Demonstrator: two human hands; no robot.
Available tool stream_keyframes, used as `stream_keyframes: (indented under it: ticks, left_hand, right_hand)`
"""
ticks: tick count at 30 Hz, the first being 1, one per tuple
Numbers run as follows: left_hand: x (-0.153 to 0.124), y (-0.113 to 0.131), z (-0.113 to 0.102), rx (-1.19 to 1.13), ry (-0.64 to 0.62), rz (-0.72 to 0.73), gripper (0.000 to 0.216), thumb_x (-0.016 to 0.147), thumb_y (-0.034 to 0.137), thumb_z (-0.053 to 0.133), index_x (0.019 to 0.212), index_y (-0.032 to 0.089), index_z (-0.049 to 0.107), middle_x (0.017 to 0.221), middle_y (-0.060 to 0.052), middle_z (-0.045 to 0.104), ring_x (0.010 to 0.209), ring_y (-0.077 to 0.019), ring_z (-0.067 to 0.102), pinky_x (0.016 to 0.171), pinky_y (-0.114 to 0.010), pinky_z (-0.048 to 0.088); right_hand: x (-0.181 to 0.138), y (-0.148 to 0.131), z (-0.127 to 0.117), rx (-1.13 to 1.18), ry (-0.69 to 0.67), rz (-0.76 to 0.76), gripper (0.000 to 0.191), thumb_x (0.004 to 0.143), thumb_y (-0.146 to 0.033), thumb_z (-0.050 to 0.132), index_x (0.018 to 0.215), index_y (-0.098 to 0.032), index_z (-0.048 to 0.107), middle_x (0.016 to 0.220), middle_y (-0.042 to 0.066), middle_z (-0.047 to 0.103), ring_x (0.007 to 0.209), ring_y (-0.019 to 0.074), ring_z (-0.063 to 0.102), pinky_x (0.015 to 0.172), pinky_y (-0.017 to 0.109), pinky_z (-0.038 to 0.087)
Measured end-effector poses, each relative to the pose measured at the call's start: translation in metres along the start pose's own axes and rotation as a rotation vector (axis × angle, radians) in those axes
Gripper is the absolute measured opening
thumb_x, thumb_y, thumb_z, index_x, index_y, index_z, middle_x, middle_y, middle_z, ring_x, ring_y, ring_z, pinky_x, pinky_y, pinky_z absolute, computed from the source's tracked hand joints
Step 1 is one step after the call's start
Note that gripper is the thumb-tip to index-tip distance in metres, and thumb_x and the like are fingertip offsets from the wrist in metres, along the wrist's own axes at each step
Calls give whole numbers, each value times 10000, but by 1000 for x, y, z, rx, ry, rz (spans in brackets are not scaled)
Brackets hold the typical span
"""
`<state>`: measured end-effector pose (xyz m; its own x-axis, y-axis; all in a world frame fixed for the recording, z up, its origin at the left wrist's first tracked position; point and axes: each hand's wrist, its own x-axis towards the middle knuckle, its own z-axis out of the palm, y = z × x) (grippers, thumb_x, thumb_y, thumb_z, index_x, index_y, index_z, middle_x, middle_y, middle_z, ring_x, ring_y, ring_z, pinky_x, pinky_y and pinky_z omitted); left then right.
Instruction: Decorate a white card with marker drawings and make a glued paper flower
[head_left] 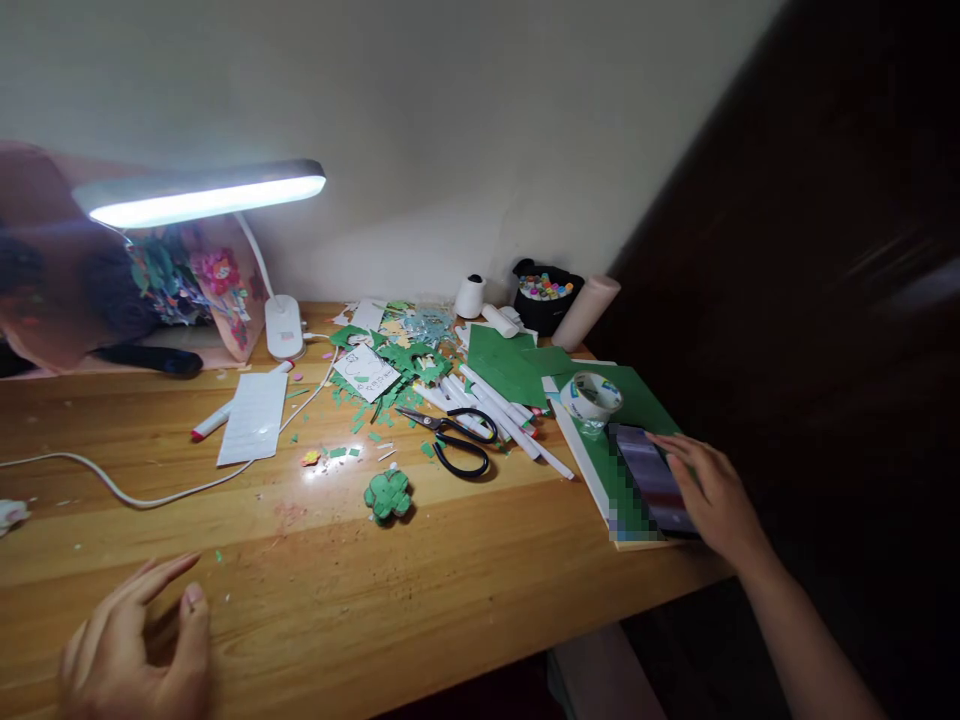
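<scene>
My left hand (139,640) is at the front left, over the bare wood, fingers curved and thumb apart, with nothing in it. At the right my right hand (709,500) reaches over a phone (652,478), its stretched fingers touching the upper right of the screen. The phone lies on green card sheets (645,395) at the table's right edge. Just behind it stands a roll of clear tape (591,398). A small green paper flower (388,495) sits mid-table, nearest the black-handled scissors (454,440), which lie partly spread.
Several white markers (499,415) and green paper scraps (409,365) cover the table's back middle. Behind them are a black marker holder (546,300) and a pale cylinder (587,312). A lit desk lamp (285,328), its white cable (112,490) and a paper slip (253,418) occupy the left.
</scene>
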<state>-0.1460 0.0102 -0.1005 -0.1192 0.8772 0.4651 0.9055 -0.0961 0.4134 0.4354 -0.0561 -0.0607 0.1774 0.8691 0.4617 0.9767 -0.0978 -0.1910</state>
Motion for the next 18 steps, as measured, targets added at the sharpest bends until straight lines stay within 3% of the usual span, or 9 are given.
stream_keyframes:
  ticks: [5,13,18]
  left_hand:
    - [2,16,-6,-6,-49,51,311,855,390,377,1044,190,521,1040,-135,571,1030,-351,521,921,-546,386]
    - [1,19,-7,-23,-29,51,283,871,355,386,1021,175,544,1032,-138,587,1029,-329,529,923,-518,389]
    - [0,24,-9,-18,-30,46,293,863,365,389,1002,167,555,1003,-128,597,1003,-319,542,909,-502,404]
  right_hand:
    - [-2,1,2,-46,0,-38,397,921,-369,307,1160,-179,560,1119,105,625,1099,270,520,979,471,373]
    - [-3,9,15,-30,-50,-26,396,916,-395,318,1119,-180,582,1101,111,633,1111,270,519,981,454,378]
    - [-4,-1,10,66,-27,2,376,909,-384,334,1126,-185,566,1103,120,620,1081,279,531,947,461,405]
